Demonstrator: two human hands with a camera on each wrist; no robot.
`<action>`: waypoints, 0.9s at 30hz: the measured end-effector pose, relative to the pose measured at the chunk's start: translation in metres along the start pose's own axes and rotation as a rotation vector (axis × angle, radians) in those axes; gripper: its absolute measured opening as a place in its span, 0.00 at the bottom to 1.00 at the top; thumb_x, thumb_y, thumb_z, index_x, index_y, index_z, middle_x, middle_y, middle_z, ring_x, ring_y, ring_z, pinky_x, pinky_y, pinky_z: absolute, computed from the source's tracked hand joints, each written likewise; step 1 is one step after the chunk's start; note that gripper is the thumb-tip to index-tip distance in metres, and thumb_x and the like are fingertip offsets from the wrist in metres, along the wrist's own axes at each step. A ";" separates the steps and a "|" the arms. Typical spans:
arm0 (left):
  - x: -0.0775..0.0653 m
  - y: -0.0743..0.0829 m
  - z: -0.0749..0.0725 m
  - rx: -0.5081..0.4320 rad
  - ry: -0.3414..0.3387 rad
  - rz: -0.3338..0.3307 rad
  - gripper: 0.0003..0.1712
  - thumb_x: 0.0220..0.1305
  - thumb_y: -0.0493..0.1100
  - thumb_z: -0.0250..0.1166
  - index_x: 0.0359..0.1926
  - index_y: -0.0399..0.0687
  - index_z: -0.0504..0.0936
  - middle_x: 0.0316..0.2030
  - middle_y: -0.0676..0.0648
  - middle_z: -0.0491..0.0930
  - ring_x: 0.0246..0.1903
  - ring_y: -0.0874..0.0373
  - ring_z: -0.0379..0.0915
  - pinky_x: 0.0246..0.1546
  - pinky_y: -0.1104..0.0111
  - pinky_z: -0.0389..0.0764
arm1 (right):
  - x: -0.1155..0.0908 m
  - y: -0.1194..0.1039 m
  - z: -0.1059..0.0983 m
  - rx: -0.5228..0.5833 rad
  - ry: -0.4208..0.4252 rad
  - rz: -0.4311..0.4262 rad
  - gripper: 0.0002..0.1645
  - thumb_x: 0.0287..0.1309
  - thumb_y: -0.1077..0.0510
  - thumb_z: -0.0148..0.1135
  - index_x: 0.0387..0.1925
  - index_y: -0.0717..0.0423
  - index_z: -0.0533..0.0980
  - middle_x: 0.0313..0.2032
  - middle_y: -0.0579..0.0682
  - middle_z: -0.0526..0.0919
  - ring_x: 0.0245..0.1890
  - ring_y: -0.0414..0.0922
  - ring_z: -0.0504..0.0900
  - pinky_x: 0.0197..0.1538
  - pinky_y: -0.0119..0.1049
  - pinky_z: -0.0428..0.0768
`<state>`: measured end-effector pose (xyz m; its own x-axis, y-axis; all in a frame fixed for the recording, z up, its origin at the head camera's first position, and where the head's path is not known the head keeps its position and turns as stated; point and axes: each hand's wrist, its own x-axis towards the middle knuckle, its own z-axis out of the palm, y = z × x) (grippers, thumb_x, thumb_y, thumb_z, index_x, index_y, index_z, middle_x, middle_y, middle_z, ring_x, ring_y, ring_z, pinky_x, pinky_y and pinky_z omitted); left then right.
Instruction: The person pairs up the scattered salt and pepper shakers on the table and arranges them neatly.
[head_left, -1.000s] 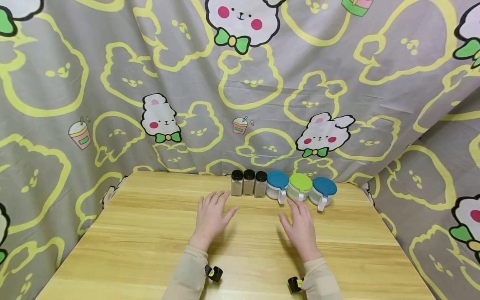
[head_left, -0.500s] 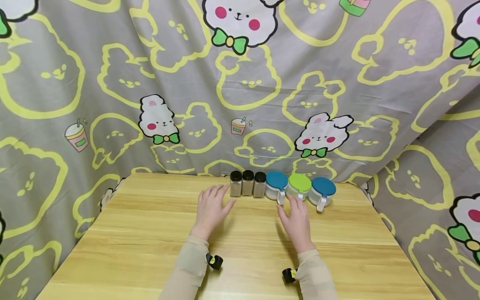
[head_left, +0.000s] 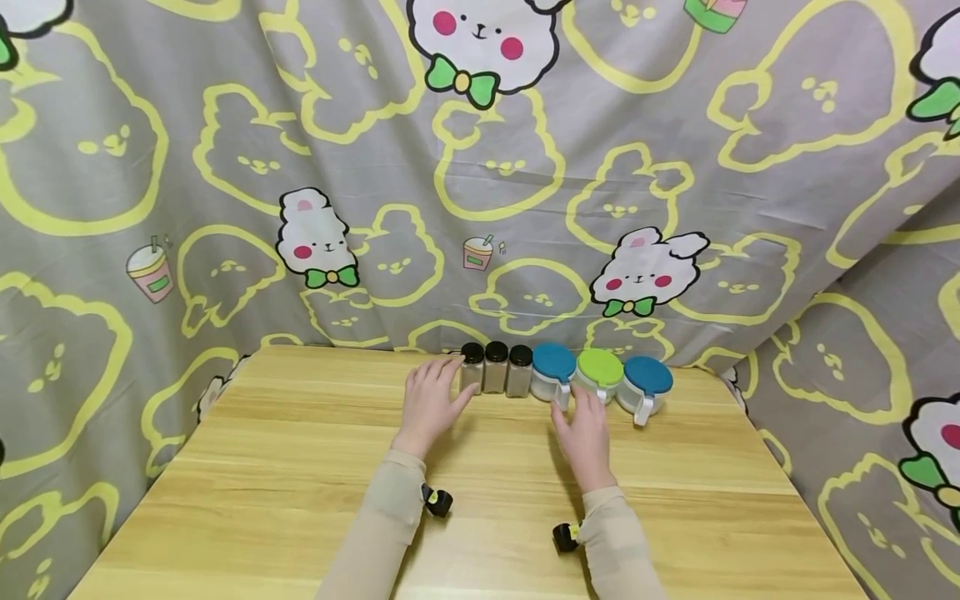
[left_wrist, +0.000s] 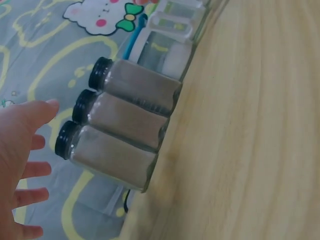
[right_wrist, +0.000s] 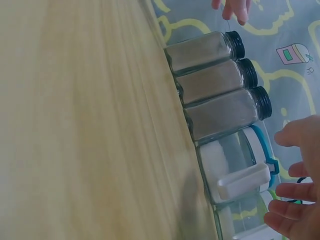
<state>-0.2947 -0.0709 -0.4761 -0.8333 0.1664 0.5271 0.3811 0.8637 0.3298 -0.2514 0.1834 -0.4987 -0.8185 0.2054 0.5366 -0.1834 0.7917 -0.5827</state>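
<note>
Three square glass spice jars with black caps stand side by side: the left jar [head_left: 472, 379], the middle jar [head_left: 495, 379] and the right jar [head_left: 518, 381]. Brownish-grey contents show through the glass in both wrist views. My left hand [head_left: 431, 404], fingers spread, is beside the left jar and overlaps it in the head view; the left wrist view shows a gap to the caps. My right hand [head_left: 587, 437] is near the handle of a blue-lidded seasoning pot [head_left: 554, 362] and a green-lidded pot [head_left: 600, 367], thumb and fingers parted, holding nothing.
Another blue-lidded pot [head_left: 647, 375] stands at the row's right end, its white handle facing forward. White contents show in the nearer blue-lidded pot [right_wrist: 215, 157]. The row lines the back edge of the wooden table [head_left: 487, 533], against a patterned grey curtain [head_left: 405, 167].
My left hand has moved forward and right, closer to the left spice jar. My right hand has shifted left and slightly forward toward the pots. Jars and pots stay put.
</note>
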 end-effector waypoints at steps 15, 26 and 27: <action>0.020 -0.005 0.013 0.023 -0.058 -0.059 0.37 0.63 0.65 0.60 0.68 0.55 0.69 0.63 0.45 0.74 0.61 0.43 0.70 0.63 0.45 0.67 | 0.008 -0.002 0.007 -0.025 -0.005 0.052 0.28 0.58 0.57 0.66 0.55 0.70 0.73 0.49 0.66 0.78 0.51 0.63 0.76 0.57 0.56 0.74; 0.035 -0.007 0.024 -0.015 -0.122 -0.122 0.42 0.60 0.66 0.63 0.70 0.54 0.66 0.64 0.43 0.72 0.63 0.41 0.67 0.64 0.43 0.67 | 0.011 0.001 0.014 -0.016 -0.002 0.088 0.27 0.57 0.58 0.66 0.54 0.70 0.73 0.48 0.67 0.78 0.50 0.64 0.76 0.56 0.57 0.74; 0.036 -0.007 0.025 -0.019 -0.127 -0.130 0.43 0.59 0.66 0.63 0.70 0.53 0.66 0.64 0.43 0.72 0.63 0.41 0.67 0.64 0.43 0.67 | 0.011 0.001 0.014 -0.019 -0.001 0.088 0.27 0.57 0.58 0.66 0.54 0.70 0.73 0.48 0.67 0.78 0.50 0.64 0.76 0.56 0.57 0.74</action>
<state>-0.3375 -0.0589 -0.4791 -0.9195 0.1140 0.3763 0.2737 0.8727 0.4044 -0.2679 0.1784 -0.5018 -0.8315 0.2743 0.4831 -0.0999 0.7816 -0.6157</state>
